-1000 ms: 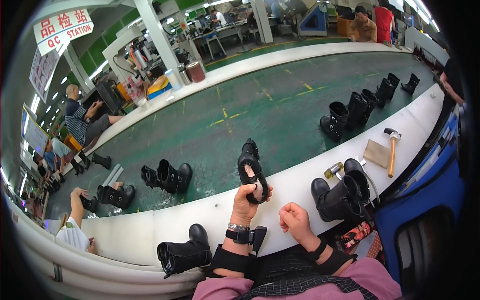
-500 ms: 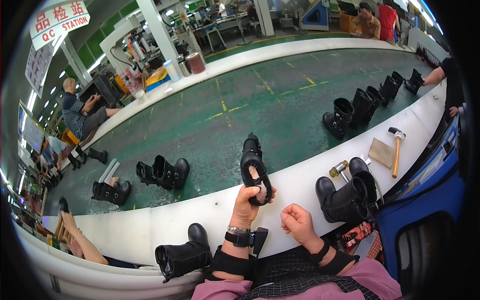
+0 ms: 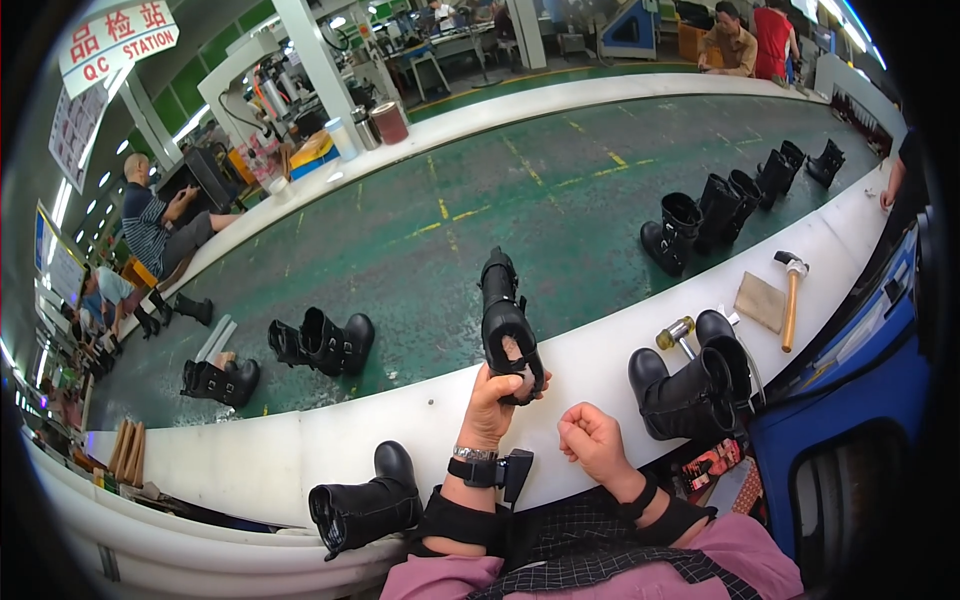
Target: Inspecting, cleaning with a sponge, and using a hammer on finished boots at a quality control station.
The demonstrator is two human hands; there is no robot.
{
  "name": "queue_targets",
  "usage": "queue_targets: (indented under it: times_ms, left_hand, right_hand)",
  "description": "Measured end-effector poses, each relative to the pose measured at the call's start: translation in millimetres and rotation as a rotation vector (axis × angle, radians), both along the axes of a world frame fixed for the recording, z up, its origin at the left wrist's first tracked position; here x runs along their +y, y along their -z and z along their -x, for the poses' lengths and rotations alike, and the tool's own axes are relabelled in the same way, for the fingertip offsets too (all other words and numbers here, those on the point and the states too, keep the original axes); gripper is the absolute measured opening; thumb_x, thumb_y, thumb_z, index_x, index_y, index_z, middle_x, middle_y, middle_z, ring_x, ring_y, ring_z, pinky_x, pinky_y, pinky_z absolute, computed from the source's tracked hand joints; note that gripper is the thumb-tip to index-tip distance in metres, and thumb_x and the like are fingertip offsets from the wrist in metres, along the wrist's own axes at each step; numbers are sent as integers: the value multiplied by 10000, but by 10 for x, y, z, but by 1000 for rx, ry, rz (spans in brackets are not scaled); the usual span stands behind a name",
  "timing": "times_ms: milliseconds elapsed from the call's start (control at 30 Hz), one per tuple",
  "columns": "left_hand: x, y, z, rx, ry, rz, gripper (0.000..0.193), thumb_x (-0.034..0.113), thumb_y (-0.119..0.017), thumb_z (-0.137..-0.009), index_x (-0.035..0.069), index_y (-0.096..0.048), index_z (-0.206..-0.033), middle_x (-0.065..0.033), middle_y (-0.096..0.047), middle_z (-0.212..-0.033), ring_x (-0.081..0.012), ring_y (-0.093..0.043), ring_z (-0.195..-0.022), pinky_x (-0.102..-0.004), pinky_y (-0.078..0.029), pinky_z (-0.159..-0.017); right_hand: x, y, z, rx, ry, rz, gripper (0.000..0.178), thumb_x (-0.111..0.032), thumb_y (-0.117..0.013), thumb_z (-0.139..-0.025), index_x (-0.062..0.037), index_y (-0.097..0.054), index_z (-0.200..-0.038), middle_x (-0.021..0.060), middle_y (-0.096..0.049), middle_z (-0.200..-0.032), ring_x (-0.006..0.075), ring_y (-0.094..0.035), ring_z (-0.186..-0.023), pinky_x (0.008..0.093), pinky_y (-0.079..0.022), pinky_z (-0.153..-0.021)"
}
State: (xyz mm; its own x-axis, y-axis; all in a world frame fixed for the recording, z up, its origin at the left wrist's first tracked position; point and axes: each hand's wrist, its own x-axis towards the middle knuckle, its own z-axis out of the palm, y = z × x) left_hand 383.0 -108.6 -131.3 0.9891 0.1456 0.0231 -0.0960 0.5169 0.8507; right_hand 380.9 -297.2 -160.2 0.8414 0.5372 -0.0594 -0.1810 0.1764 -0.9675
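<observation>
A black buckled ankle boot (image 3: 498,300) is gripped in my left hand (image 3: 486,418), its opening tipped toward me and its toe pointing away over the green belt. Pale lining shows inside the opening. My right hand (image 3: 596,446) is just to the right of the boot and apart from it. Its fingers are curled closed, and whatever may be in them is hidden. Another black boot (image 3: 370,500) lies on its side by my left forearm. To the right of my right hand, a pair of black boots (image 3: 685,390) stands on the white ledge (image 3: 420,425).
Beside the pair lie a yellow-headed mallet (image 3: 676,332), a tan block (image 3: 761,302) and a wooden-handled hammer (image 3: 792,310). Several black boots (image 3: 672,235) stand on the green belt (image 3: 420,290) at both sides. A co-worker's hand (image 3: 888,198) shows at the far right.
The boot in my left hand has tipped up slightly, its toe moving farther away. The co-worker's hand at the right has left the boot there. Another person's hand at the left is gone from view.
</observation>
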Motion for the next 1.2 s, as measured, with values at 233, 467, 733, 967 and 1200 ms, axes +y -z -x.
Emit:
queue_targets:
  times_ms: [233,467,733,967,1200]
  left_hand:
    - [-22,-18,-7,-24,-26,-89,586,266,-694,-610,-35,-574,-1098,-174,-662,-923,-252,-654,-824,-351,-533,-749]
    - [-40,19,-25,-21,-76,-155,605,160,-689,-586,-4,-539,-1149,-112,-635,-996,-236,-645,-914,-355,-504,-855]
    - [-129,-85,14,-85,-47,-226,630,105,-724,-626,15,-502,-1208,-59,-602,-1083,-152,-588,-968,-295,-462,-885]
    - [-206,-175,15,-88,-58,-378,656,97,-735,-595,13,-516,-1207,-55,-620,-1046,-155,-605,-942,-287,-486,-857]
    - [-144,-126,16,-143,-40,-601,601,126,-743,-601,-17,-556,-1154,-83,-640,-1043,-155,-614,-928,-291,-494,-827]
  right_hand:
    - [-3,15,3,-6,-3,-4,95,-97,-561,-924,-7,-559,-892,17,-586,-667,37,-505,-560,189,-402,-488]
    - [50,-38,-30,-21,103,-30,169,-105,-604,-909,4,-537,-1019,33,-609,-795,64,-564,-696,207,-475,-600]
    - [274,-492,-206,-537,361,-9,575,-174,-726,-817,39,-462,-1280,158,-563,-1183,208,-598,-1025,317,-497,-854]
    - [328,-684,-341,-565,342,60,562,-222,-751,-774,91,-539,-1191,164,-628,-1058,208,-639,-909,317,-523,-783]
    - [260,-673,-323,-647,366,106,469,-139,-721,-799,103,-553,-1163,140,-640,-1026,168,-656,-897,286,-541,-794]
